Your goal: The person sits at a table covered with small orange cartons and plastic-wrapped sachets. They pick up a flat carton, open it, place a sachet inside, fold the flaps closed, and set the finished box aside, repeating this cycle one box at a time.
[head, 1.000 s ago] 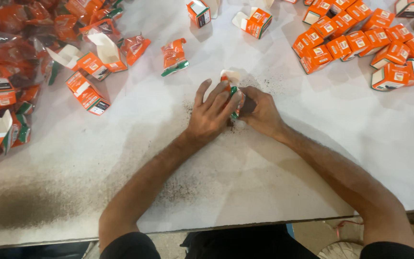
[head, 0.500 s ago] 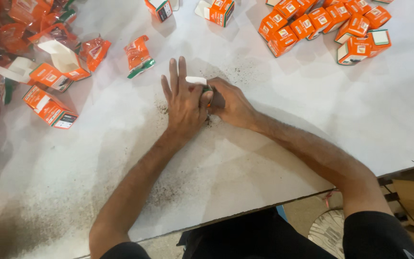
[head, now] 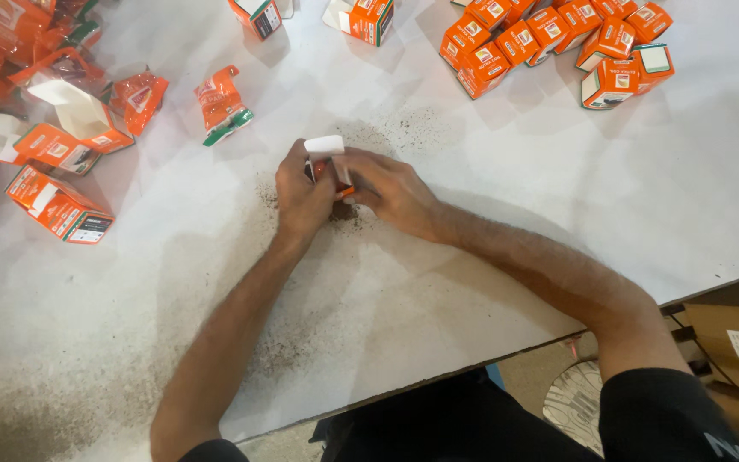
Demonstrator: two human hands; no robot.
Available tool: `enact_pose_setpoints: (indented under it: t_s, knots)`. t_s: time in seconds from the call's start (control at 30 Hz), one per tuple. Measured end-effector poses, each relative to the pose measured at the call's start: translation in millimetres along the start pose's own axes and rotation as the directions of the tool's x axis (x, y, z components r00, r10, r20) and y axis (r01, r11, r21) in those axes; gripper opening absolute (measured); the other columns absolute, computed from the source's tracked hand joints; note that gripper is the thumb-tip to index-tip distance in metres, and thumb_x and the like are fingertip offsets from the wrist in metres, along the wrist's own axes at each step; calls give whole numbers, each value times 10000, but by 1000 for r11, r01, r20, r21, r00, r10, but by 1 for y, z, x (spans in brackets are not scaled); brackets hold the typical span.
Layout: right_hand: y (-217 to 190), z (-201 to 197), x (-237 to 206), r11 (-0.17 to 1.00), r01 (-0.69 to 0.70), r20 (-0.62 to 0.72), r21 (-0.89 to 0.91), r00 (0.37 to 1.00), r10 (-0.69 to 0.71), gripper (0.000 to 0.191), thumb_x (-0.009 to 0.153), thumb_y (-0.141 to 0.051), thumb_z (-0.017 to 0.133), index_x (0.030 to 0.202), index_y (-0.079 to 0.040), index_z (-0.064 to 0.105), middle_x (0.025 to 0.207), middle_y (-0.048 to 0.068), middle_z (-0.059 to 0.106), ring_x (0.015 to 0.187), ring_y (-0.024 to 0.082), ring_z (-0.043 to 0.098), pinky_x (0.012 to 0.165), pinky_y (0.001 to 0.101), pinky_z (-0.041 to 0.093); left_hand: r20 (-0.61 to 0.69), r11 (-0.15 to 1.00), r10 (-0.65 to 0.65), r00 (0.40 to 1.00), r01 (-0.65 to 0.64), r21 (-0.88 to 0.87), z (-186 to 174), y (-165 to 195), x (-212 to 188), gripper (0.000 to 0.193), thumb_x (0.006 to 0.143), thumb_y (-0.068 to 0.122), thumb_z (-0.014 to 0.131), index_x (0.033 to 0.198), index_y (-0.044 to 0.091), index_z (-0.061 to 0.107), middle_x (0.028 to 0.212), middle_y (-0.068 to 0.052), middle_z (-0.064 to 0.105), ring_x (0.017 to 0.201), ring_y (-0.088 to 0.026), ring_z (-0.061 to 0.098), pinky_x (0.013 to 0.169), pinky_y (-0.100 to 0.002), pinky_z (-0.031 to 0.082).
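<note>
A small orange carton point(head: 328, 162) is held upright on the white table point(head: 489, 248), just in front of the person and a little left of the table's middle. It is clasped from the left by the left hand point(head: 301, 195), whose fingers are curled against its side, and from the right by the right hand point(head: 387, 190), whose fingertips are pressed near its top. Its white top flap point(head: 325, 145) is seen standing open above the fingers, so the carton is judged not yet closed; whether anything has been put inside cannot be told, since the body of the box is hidden by both hands.

A good share of the work appears done: a cluster of closed orange boxes point(head: 549, 43) is gathered at the far right of the table. Much appears left as well. At the far left, open cartons point(head: 70, 120) with raised white flaps are lying beside crumpled orange pouches point(head: 220, 103), and two more boxes point(head: 361, 17) are set at the far edge. Dark loose grains point(head: 335, 214) are scattered on the table around and beneath the hands.
</note>
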State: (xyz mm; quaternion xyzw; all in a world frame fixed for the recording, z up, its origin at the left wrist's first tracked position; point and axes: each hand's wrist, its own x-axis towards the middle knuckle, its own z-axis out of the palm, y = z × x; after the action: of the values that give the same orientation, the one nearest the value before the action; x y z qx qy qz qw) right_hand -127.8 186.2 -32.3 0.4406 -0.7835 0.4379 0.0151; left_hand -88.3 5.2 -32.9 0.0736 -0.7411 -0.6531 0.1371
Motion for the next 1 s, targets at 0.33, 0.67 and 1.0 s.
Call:
enact_pose_setpoints:
  t_s: [0.33, 0.67, 1.0]
  knots:
    - [-3, 0, 6, 989, 104, -1, -109, 995, -104, 495, 861, 6, 773, 1318, -77, 599, 1448, 200, 548, 1259, 409, 603, 995, 464, 551, 295, 893, -269, 917, 352, -280, -37, -3, 10, 111, 967, 81, 675, 999, -19, 639, 837, -78, 627, 671, -140, 581, 564, -334, 539]
    - [-6, -3, 7, 996, -43, -29, 76, 999, 45, 486, 930, -41, 818, 1247, -65, 451, 1385, 134, 604, 1227, 373, 646, 985, 434, 566, 243, 766, 568, 786, -613, 193, -30, -2, -17, 291, 948, 7, 720, 1228, -15, 645, 1326, -205, 643, 1217, -326, 677, 1006, -420, 585]
    - [-8, -7, 8, 996, 26, 0, 82, 1000, -27, 494, 882, 30, 779, 1261, -126, 503, 1408, 112, 578, 1262, 350, 636, 1016, 413, 567, 262, 913, 254, 931, -320, 253, -34, -3, -18, 147, 948, 91, 734, 1080, 63, 676, 1376, -166, 672, 936, -276, 749, 706, -365, 583]
